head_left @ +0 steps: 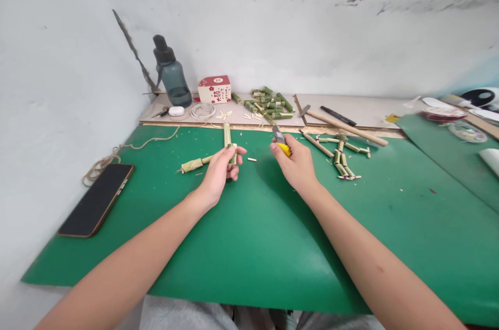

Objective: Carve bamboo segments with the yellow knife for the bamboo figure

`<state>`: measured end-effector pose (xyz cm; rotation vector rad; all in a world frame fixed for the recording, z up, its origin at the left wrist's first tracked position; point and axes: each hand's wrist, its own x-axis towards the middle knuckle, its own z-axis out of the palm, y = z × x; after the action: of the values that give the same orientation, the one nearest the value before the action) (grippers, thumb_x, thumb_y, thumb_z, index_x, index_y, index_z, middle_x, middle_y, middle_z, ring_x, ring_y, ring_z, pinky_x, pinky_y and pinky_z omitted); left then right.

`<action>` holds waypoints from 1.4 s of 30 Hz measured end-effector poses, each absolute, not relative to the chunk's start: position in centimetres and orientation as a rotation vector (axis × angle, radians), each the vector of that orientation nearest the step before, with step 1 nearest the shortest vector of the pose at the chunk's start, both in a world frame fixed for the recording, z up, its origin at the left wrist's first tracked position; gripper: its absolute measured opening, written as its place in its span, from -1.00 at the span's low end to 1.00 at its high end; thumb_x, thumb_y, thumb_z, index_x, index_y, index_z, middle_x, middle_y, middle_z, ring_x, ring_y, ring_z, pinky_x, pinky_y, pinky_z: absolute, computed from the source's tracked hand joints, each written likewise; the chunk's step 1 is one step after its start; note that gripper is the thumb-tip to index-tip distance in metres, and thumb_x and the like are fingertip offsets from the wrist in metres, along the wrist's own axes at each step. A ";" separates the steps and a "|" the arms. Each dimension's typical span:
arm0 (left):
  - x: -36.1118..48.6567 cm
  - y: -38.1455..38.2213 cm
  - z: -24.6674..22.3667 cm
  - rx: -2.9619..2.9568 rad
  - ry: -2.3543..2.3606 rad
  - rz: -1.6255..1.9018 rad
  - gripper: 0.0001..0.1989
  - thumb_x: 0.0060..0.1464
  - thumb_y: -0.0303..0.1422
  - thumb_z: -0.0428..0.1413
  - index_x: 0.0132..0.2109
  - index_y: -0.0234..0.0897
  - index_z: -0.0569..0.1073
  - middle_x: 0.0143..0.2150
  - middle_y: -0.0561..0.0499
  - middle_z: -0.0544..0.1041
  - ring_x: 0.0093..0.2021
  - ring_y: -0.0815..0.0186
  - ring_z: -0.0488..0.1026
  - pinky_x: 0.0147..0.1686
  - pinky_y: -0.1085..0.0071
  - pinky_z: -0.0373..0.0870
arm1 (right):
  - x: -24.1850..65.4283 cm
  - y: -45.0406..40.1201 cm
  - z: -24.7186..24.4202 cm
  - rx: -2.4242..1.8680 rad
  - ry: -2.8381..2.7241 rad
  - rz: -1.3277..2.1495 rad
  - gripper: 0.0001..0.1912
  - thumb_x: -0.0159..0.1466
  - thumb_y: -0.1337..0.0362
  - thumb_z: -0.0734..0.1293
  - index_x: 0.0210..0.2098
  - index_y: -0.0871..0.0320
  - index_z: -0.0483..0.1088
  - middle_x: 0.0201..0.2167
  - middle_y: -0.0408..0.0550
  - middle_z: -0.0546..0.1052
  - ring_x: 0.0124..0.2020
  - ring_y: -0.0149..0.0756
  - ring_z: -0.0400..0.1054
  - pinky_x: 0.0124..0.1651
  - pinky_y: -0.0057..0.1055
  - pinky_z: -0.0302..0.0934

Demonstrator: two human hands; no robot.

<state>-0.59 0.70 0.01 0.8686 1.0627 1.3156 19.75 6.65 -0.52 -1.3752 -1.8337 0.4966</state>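
My left hand (219, 171) holds a short green bamboo piece (233, 154) between thumb and fingers. Just beyond it stands a pale bamboo length (227, 134), and to its left a jointed bamboo piece (192, 165) lies on the green mat; whether these join the held piece is hidden by the hand. My right hand (298, 162) is closed around a yellow utility knife (283, 149), its grey blade end pointing up and away. The knife is apart from the bamboo. A small pale stick (252, 159) lies between the hands.
Cut bamboo pieces (273, 106) are heaped at the back, near a red-and-white box (215, 92) and bottle (173, 78). A phone (97, 200) and string (99, 166) lie left. A bamboo figure (341, 157), a hammer (346, 127) and a marker (338, 115) lie right.
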 end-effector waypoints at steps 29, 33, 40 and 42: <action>-0.5 0.6 -0.5 1.178 1.143 1.399 -0.59 -0.03 -0.23 0.41 -0.25 -0.19 0.30 -0.42 0.19 0.31 -0.49 0.48 0.18 -0.48 0.53 0.14 | 22.0 10.2 -3.5 -1.329 -1.498 0.503 -0.67 0.24 0.02 0.37 -0.12 0.10 0.48 -0.17 -0.03 0.58 -0.10 -0.09 0.40 0.01 -0.16 0.26; -0.5 -0.1 -0.5 1.446 1.198 1.476 -0.71 0.08 -0.26 0.35 -0.23 -0.19 0.37 -0.28 0.11 0.36 -0.47 0.47 0.21 -0.44 0.49 0.16 | 21.9 10.1 -3.4 -1.330 -1.522 0.498 -0.67 0.24 0.03 0.37 -0.11 0.09 0.47 -0.15 -0.03 0.59 -0.11 -0.10 0.40 0.00 -0.17 0.26; -0.8 -1.0 -0.2 1.989 1.140 1.412 -0.86 0.13 -0.30 0.32 -0.30 -0.19 0.51 -0.16 -0.01 0.46 -0.49 0.47 0.22 -0.36 0.42 0.30 | 21.9 10.2 -3.5 -1.317 -1.509 0.522 -0.66 0.22 0.04 0.39 -0.10 0.10 0.49 -0.16 -0.04 0.60 -0.13 -0.12 0.42 0.00 -0.18 0.26; -0.8 -1.1 -0.2 2.046 1.124 1.411 -0.87 0.14 -0.31 0.31 -0.31 -0.19 0.52 -0.16 -0.02 0.46 -0.47 0.46 0.26 -0.33 0.42 0.32 | 21.9 10.1 -3.4 -1.315 -1.505 0.532 -0.65 0.22 0.04 0.39 -0.10 0.11 0.49 -0.16 -0.04 0.61 -0.14 -0.12 0.42 0.01 -0.17 0.27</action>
<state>-0.82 -1.13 -0.24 2.0460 1.1245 1.4105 21.85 10.14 -3.44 -1.3145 -1.5048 0.5320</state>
